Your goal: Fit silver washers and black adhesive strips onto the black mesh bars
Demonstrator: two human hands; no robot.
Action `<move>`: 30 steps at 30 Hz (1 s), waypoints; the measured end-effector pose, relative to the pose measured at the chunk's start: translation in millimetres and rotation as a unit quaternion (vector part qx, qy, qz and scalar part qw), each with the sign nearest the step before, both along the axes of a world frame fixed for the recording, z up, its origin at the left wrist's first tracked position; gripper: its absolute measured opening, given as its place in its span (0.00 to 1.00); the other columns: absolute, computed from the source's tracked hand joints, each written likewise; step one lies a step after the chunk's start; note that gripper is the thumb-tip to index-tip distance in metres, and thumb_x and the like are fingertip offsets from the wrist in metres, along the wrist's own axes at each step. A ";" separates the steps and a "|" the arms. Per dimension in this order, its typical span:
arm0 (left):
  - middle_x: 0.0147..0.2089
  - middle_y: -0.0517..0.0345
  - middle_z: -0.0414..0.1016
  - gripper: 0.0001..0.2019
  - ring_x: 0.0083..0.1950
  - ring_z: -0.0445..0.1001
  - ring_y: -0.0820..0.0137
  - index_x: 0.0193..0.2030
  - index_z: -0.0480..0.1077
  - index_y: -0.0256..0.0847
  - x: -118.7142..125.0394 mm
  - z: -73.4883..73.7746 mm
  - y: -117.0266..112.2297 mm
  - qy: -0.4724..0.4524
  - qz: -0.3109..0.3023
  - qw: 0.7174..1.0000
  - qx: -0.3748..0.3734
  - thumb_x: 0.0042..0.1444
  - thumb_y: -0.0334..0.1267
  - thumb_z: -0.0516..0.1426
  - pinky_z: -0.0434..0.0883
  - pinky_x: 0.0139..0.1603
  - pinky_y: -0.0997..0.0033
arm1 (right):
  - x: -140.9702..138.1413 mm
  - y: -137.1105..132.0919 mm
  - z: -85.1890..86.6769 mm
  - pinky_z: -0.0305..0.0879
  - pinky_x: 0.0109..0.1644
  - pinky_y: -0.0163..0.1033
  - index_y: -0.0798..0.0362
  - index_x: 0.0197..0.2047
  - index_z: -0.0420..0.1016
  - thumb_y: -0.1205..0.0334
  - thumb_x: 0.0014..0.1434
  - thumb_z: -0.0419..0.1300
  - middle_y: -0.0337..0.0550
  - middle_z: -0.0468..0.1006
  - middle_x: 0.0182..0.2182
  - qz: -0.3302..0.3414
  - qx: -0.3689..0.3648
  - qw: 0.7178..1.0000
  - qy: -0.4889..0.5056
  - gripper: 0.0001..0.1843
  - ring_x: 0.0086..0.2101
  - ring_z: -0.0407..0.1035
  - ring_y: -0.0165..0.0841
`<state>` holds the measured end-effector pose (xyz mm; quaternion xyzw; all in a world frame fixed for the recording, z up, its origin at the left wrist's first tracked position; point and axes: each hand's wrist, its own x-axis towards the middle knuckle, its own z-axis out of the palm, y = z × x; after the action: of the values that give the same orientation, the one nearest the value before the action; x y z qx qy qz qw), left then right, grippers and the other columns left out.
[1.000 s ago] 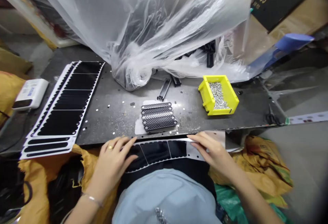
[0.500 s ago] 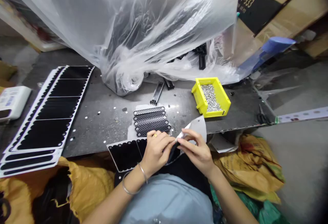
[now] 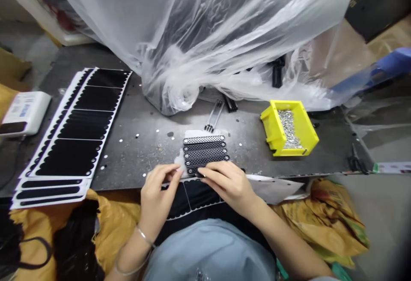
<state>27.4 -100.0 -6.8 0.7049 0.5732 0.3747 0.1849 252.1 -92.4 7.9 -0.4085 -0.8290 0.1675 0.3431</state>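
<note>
Hands down at near desk edge, right hand on mesh strips.
Versus the earlier frame, left hand and right hand have parted and dropped from peeling in the air over the lap to the near edge of the desk; white backing no longer held up, now lying right of them. Both forearms rise from the lap, palms down. Right fingers curl onto the nearest of five black mesh strips, stacked near the desk's front edge; pinch or just touch, cannot tell. Left fingers hang half-open just beside the strips; any hold cannot be told. Black sticker sheet sits under the hands, past the desk edge.
</note>
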 end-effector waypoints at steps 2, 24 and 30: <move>0.39 0.62 0.81 0.04 0.43 0.77 0.67 0.42 0.77 0.46 -13.1 0.6 4.2 0.039 -0.003 0.999 -0.036 0.68 0.37 0.60 0.64 0.56 0.59 | -12.7 12.0 -9.0 0.69 0.44 0.41 0.53 0.49 0.79 0.65 0.70 0.61 0.46 0.83 0.43 0.024 0.014 1.000 -0.008 0.07 0.40 0.74 0.35; 0.37 0.62 0.82 0.10 0.46 0.78 0.62 0.31 0.79 0.50 -4.7 -6.7 19.7 -0.029 -0.001 0.980 -0.194 0.60 0.49 0.61 0.57 0.64 0.51 | 51.7 14.8 -8.3 0.70 0.35 0.36 0.49 0.43 0.83 0.63 0.67 0.64 0.42 0.80 0.37 -0.052 -0.185 0.976 0.102 0.05 0.34 0.74 0.30; 0.38 0.60 0.83 0.15 0.45 0.78 0.60 0.32 0.78 0.48 -10.9 -6.2 22.5 -0.002 -0.011 0.981 -0.192 0.61 0.54 0.60 0.61 0.62 0.48 | 47.5 17.4 -16.1 0.71 0.36 0.35 0.49 0.44 0.83 0.62 0.68 0.63 0.42 0.78 0.37 -0.019 -0.172 0.980 0.102 0.05 0.33 0.73 0.30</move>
<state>16.5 -77.5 -13.0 0.6617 0.6261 0.2569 0.3227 299.6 -75.1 -8.1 -0.4576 -0.7406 0.3423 0.3535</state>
